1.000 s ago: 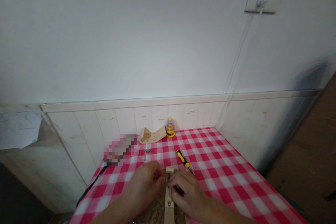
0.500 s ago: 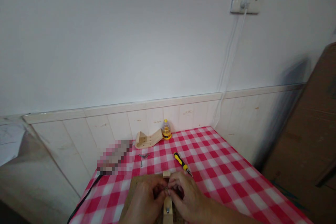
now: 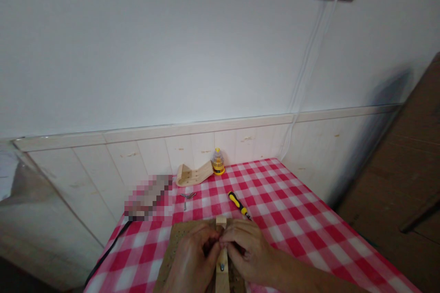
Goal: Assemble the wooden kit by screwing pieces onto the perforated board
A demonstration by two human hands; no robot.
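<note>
A narrow pale wooden strip [image 3: 222, 279] lies lengthwise on a brown perforated board [image 3: 178, 238] at the table's near side. A small metal bolt or screw [image 3: 222, 267] stands in the strip, close to me. Over the strip, my left hand [image 3: 197, 252] and my right hand [image 3: 245, 249] meet with fingertips pinched together. Whatever small thing is between their fingers is hidden. The strip's far end shows just beyond the fingers. A yellow and black screwdriver [image 3: 239, 203] rests on the cloth, past my right hand.
Several screws [image 3: 188, 197] lie on the checked tablecloth [image 3: 292, 219]. Against the wall stand a bent wooden piece [image 3: 195, 176] and a yellow-capped bit container [image 3: 217, 162]. A blurred-out object with a black strap [image 3: 106, 256] is at left. A large brown cardboard sheet [image 3: 388, 183] leans at right.
The camera view has tilted slightly, so the table sits higher in the picture. Both hands stay together over the wooden strip, their fingers shifted a little.
</note>
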